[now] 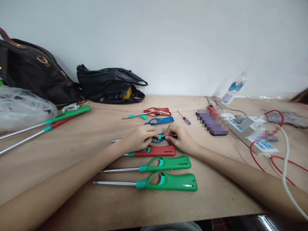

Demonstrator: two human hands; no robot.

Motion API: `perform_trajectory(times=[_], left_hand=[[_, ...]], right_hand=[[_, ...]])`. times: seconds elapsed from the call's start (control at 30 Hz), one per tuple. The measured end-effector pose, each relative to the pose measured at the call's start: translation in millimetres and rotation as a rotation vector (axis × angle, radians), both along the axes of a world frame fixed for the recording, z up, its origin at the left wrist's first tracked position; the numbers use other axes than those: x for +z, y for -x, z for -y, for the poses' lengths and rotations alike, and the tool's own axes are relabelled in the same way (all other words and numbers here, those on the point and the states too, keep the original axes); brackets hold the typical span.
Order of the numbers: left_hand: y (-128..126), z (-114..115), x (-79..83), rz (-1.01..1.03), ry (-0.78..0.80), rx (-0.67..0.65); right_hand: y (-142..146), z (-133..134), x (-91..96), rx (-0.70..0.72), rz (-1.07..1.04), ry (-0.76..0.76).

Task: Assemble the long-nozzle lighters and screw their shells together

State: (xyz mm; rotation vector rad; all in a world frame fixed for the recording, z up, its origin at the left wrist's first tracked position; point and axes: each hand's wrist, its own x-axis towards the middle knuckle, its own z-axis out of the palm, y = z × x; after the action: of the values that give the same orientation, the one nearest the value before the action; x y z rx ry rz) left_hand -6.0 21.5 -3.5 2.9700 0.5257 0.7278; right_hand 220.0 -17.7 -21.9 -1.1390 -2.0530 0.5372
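My left hand [139, 138] and my right hand [180, 138] meet over a blue lighter body [160, 138] lying on the wooden table [84, 141]. Both hands are closed in a pinch on it; its metal tube sticks out left past my left hand. Just in front of my hands lies a red long-nosed lighter [154, 151], then two green lighters [166, 164] [168, 182] side by side, tubes pointing left. Behind my hands lie a blue half shell [160, 121] and a red open lighter shell [157, 112].
A small screwdriver [184, 118] lies to the right rear. A white power strip [252, 134] with red and white cables sits at right, beside a bottle [234, 88]. At left lie two long lighters [55, 121], a clear plastic bag [21, 107], a brown handbag [36, 73] and a black plastic bag [110, 85].
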Motion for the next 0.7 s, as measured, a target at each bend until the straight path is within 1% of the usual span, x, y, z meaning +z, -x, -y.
perform_trajectory(times=[0.1,0.17,0.27,0.37,0.43,0.53,0.6,0.7], left_hand=[[1,2,4.6,-0.123,-0.094,-0.003],[1,5,8.9,-0.199,-0.168,-0.025],[-2,11,13.7,-0.271,-0.279,-0.063],[-5,15,15.1,-0.304,-0.334,-0.064],[-5,16,15.7,-0.326,-0.321,-0.059],[-4,16,18.1,-0.324,-0.235,-0.047],[-2,16,20.6,-0.315,-0.16,-0.032],[1,14,24.2,-0.299,-0.051,-0.01]], right_hand=[[-1,-2,-1.4,0.008,0.0,0.013],[-1,-1,-1.2,0.018,0.032,-0.027],[-1,1,0.6,0.081,0.135,-0.194],[-3,2,3.1,0.174,0.308,-0.376],[-6,2,5.0,0.22,0.416,-0.444],[-10,0,7.4,0.257,0.484,-0.464],[-12,-1,7.9,0.269,0.464,-0.443],[-12,-3,6.4,0.267,0.356,-0.37]])
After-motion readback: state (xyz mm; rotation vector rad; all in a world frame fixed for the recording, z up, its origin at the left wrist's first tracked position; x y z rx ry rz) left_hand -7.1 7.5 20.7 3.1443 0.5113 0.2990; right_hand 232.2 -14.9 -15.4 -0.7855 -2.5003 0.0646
